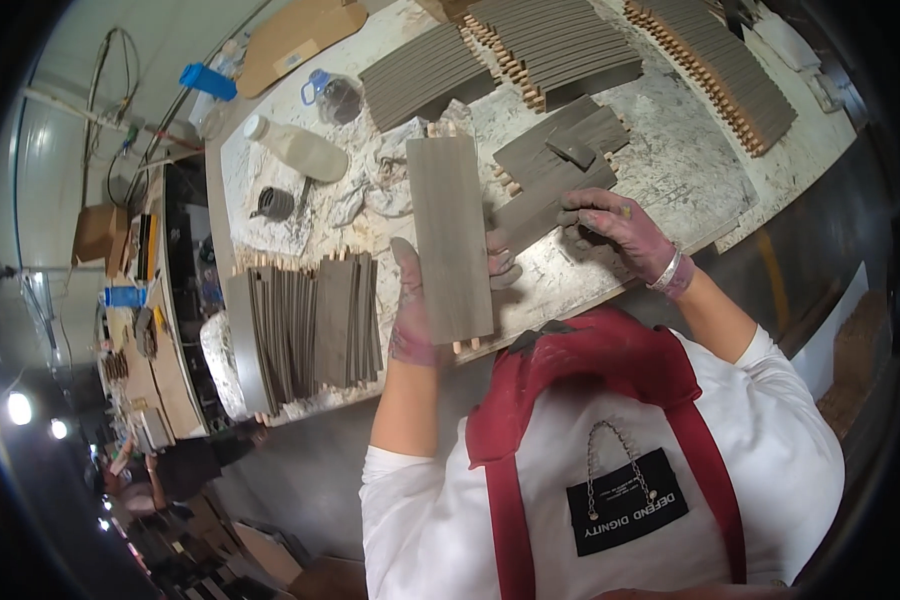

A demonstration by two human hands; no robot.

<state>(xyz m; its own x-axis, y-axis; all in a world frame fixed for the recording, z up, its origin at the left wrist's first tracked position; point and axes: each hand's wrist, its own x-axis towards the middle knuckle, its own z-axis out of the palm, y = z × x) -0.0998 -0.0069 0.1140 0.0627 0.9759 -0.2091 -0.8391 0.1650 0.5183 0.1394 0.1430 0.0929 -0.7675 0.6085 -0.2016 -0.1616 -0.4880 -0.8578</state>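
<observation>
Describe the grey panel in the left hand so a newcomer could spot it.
On the paint-spattered workbench, look at its near edge between the stacks. The grey panel is upright in the left hand; unlike the stacked slats, it is one wide, flat face.

1. The grey panel [450,240] covered most of the left hand [410,320], so only the thumb and some fingertips showed.
2. The wooden slats under the stacked grey panels [310,330] were mostly hidden, just the tips poked out.
3. The far rows of panels [720,70] got cut off at the top edge.
4. The person down in the dark lower-left corner [160,470] was too blurry to make out.
</observation>
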